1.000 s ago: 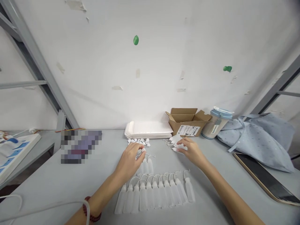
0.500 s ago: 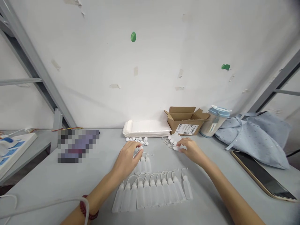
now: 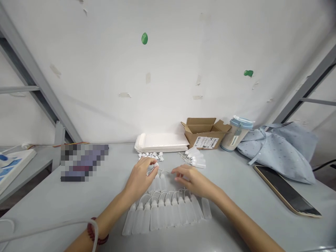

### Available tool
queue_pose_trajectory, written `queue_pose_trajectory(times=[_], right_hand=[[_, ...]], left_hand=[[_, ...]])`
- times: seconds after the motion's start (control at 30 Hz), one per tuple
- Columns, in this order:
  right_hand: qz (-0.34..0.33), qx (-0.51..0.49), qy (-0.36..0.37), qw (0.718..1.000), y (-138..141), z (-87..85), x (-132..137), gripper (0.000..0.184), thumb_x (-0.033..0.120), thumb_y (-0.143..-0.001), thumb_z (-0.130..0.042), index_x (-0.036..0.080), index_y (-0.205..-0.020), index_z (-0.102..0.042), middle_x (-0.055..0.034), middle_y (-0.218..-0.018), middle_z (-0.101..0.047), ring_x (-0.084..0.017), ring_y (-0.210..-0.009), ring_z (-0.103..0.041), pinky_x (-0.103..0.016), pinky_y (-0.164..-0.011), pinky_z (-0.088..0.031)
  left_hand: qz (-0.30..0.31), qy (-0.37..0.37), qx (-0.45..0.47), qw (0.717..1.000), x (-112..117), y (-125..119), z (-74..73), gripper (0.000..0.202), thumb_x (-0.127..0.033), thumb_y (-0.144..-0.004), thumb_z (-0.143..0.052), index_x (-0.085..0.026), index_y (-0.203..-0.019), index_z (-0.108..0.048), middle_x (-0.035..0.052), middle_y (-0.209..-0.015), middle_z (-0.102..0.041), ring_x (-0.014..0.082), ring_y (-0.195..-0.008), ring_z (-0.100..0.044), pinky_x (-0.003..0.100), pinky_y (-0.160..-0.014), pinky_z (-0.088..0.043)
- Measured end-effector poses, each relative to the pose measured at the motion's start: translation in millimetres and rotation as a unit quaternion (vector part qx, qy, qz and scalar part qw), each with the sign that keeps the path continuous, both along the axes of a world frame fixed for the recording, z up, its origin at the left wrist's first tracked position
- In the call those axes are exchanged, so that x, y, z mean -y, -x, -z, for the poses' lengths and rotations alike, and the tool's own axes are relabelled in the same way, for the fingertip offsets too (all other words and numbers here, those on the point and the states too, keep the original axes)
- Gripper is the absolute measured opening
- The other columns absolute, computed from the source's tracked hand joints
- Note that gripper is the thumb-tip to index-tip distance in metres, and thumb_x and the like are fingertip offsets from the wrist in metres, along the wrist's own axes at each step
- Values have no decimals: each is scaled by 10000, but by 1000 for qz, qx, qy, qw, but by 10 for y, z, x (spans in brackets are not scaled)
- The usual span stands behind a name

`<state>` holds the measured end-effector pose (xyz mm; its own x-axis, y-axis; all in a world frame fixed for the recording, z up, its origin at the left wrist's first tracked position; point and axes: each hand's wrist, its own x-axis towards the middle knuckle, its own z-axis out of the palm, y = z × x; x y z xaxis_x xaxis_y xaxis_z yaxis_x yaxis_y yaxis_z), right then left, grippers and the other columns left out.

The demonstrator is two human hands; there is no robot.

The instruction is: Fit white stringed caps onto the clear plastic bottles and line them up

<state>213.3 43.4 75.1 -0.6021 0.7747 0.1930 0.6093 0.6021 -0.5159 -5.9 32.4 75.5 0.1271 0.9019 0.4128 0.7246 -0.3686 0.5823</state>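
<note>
My left hand [image 3: 140, 176] pinches a small white cap [image 3: 156, 164] between thumb and fingers, just above a short row of small bottles [image 3: 159, 182]. My right hand [image 3: 191, 181] hovers right of it with fingers curled round a pale thing that looks like a small white bottle. Below both hands a longer row of white squeeze bottles [image 3: 162, 213] lies side by side on the grey table [image 3: 236, 210]. Loose caps [image 3: 151, 155] lie beyond my left hand. A loose pile of bottles [image 3: 195, 159] lies beyond my right hand.
Against the wall stand a stack of white trays [image 3: 161, 141], an open cardboard box [image 3: 204, 134] and a lidded cup [image 3: 236, 133]. A blue cloth bag [image 3: 278, 150] and a dark tablet [image 3: 286, 190] lie at the right. A white cable [image 3: 39, 231] crosses the near left.
My right hand has left the loose bottle pile and moved left and nearer, toward my left hand. My left hand has stayed pinched on the cap.
</note>
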Motion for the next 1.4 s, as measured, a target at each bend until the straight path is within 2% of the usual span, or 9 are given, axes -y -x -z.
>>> queue_pose_trajectory(times=[0.07,0.13,0.53,0.7,0.9,0.97,1.1,1.23,1.4], right_hand=[[-53,10,13,998,104,-20,97,260,178,-897,-439,232,-1104,-586,-54,-888,-609,-180,-841,-558,-281,-735,-443],[-66,27,12,997,158,-18,141,285,159,-905,-409,239,-1120,-579,-58,-894,-586,-179,-841,-547,-279,-729,-436],[-78,62,30,995,204,52,66,364,64,-861,-384,242,-1089,-604,-54,-891,-594,-174,-819,-566,-264,-698,-428],[-70,66,23,995,174,72,29,361,61,-858,-375,241,-1055,-618,-44,-864,-615,-169,-795,-559,-258,-684,-416],[-58,54,8,997,153,47,15,246,148,-898,-390,204,-877,-629,-22,-733,-568,-144,-680,-516,-234,-615,-393],[-38,43,-3,998,135,30,17,198,176,-896,-422,199,-875,-618,-22,-726,-554,-147,-673,-511,-241,-616,-396],[-3,-1,-30,1000,83,-7,39,131,223,-878,-484,214,-962,-583,-44,-830,-563,-168,-737,-526,-284,-677,-421],[-1,-44,-51,998,68,-54,97,88,192,-853,-492,213,-910,-557,-46,-835,-567,-186,-787,-521,-302,-701,-420],[-36,-88,9,995,116,-83,198,101,131,-808,-482,213,-856,-517,-3,-801,-552,-137,-693,-509,-222,-572,-378]], left_hand=[[-6,-2,0,1000,3,-5,-13,168,-300,-821,-446,-208,-850,-583,34,-864,-636,200,-796,-575,303,-629,-464],[-8,-1,3,1000,10,-11,-26,166,-297,-816,-448,-210,-848,-586,32,-859,-642,197,-787,-578,307,-641,-469],[-7,30,29,999,66,-35,-107,147,-278,-817,-460,-207,-860,-581,41,-893,-640,205,-847,-571,260,-549,-447],[-9,39,26,999,64,-30,-93,167,-297,-818,-466,-200,-870,-593,40,-882,-642,203,-834,-572,273,-585,-452],[3,55,36,998,50,-38,-60,182,-310,-818,-473,-204,-878,-607,31,-884,-660,202,-839,-587,313,-695,-462],[8,67,46,997,47,-46,-73,185,-311,-814,-476,-202,-873,-612,34,-880,-662,203,-833,-585,320,-702,-461],[43,142,108,983,32,-45,-100,202,-339,-809,-496,-189,-856,-624,35,-858,-662,192,-807,-597,318,-715,-467],[114,205,172,957,31,-47,-117,235,-357,-816,-502,-184,-861,-654,36,-858,-675,185,-819,-612,310,-733,-484],[131,219,229,939,68,-83,-143,251,-357,-814,-538,-189,-946,-669,54,-946,-685,192,-886,-618,316,-776,-491]])
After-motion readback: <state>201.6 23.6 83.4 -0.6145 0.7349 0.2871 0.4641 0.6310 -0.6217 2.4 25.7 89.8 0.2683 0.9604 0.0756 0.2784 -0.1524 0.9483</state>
